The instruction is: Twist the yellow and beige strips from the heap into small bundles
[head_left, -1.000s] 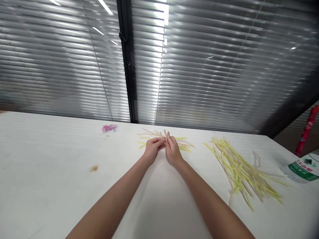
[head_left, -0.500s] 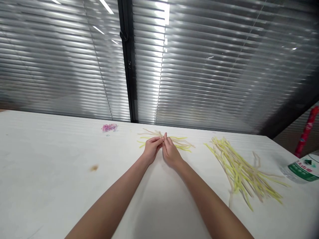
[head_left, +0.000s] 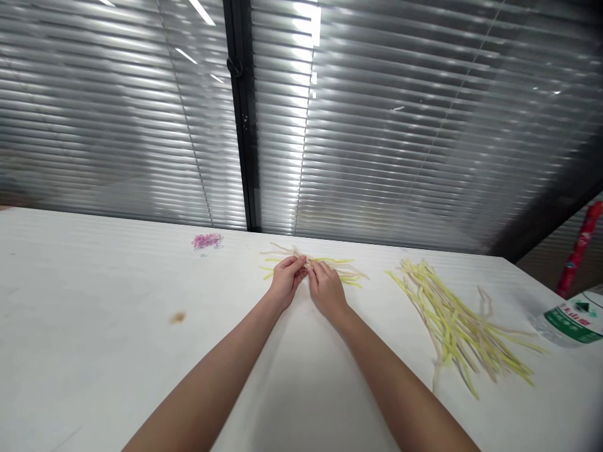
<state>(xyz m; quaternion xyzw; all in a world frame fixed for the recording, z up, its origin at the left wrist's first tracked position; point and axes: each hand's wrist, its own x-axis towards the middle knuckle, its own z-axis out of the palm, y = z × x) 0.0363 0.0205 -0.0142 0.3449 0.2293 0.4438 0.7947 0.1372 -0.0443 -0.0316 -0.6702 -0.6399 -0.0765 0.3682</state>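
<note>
Left hand [head_left: 286, 280] and right hand [head_left: 328, 292] meet over thin, flat yellow-and-beige strips [head_left: 340, 260]; can't tell either's grip from here.

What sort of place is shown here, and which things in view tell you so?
Probably an indoor office or craft room, though I cannot be sure. A broad white tabletop stands before grey horizontal-slatted blinds, and a loose pile of thin yellow and beige strips lies on it.

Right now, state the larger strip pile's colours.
The strip pile is yellow and beige; see head view.
</note>
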